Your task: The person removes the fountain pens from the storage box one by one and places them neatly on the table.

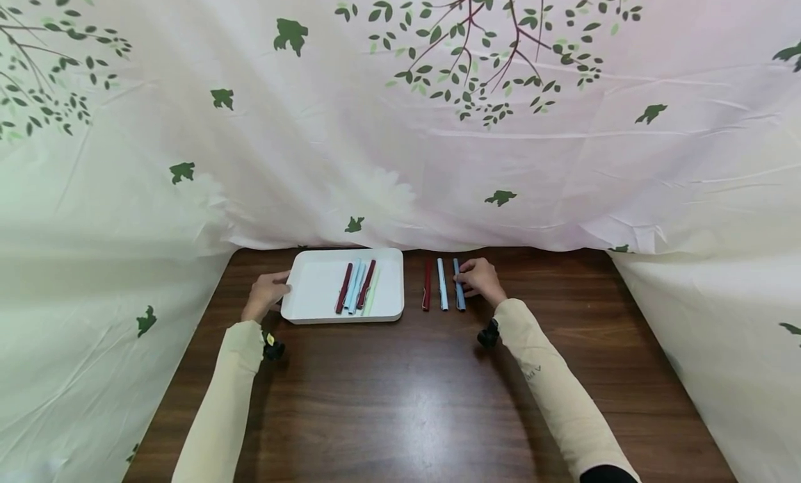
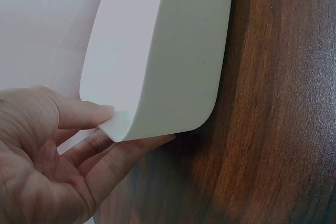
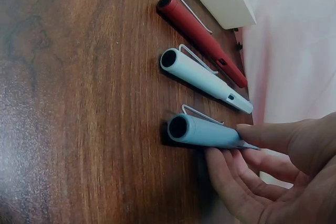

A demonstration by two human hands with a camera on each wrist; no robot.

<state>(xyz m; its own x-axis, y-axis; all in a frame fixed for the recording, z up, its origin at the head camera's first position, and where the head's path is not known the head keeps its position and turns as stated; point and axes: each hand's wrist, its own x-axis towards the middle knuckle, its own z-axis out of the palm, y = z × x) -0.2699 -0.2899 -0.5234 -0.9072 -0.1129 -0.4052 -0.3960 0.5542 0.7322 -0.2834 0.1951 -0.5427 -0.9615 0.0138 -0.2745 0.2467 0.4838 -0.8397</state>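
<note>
My left hand (image 1: 268,294) pinches the left rim of a white tray (image 1: 306,288), thumb inside the wall and fingers beneath, as the left wrist view shows. Several pens lie side by side in the tray, among them dark red pens (image 1: 343,288), light blue pens and a pale green pen (image 1: 371,292). To the tray's right, three capped pens lie in a row on the table: a dark red pen (image 3: 199,38), a pale blue pen (image 3: 202,78) and a darker blue pen (image 3: 207,132). My right hand (image 1: 480,279) pinches the darker blue pen between thumb and fingers.
The brown wooden table (image 1: 400,399) extends toward me and to both sides. Behind it hangs a pale cloth (image 1: 350,142) printed with leaves and birds, touching the table's back edge. A small dark camera (image 1: 488,333) is strapped to my right wrist, another (image 1: 272,348) to my left.
</note>
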